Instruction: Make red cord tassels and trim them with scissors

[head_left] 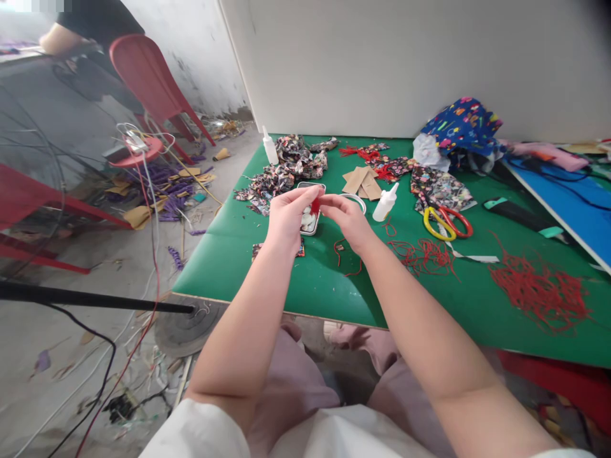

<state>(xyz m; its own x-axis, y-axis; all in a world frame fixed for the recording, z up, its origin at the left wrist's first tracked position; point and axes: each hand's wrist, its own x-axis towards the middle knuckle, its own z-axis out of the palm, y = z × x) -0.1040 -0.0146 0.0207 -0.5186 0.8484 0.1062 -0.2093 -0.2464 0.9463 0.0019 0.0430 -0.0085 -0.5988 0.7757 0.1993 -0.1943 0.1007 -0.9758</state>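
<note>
We see both sets of fingers pinched narrow on one small red piece [315, 205], held up between left hand [286, 213] and right hand [347, 216], above the counter [267, 280]. Left hand covers more of it; the right pinches its right edge. Its long axis looks roughly upright, but it's too small to be sure. Just under it lies a tin [310, 219]; a glue bottle [386, 202] and scissors [447, 221] sit to the right. No readable writing or brands.
</note>
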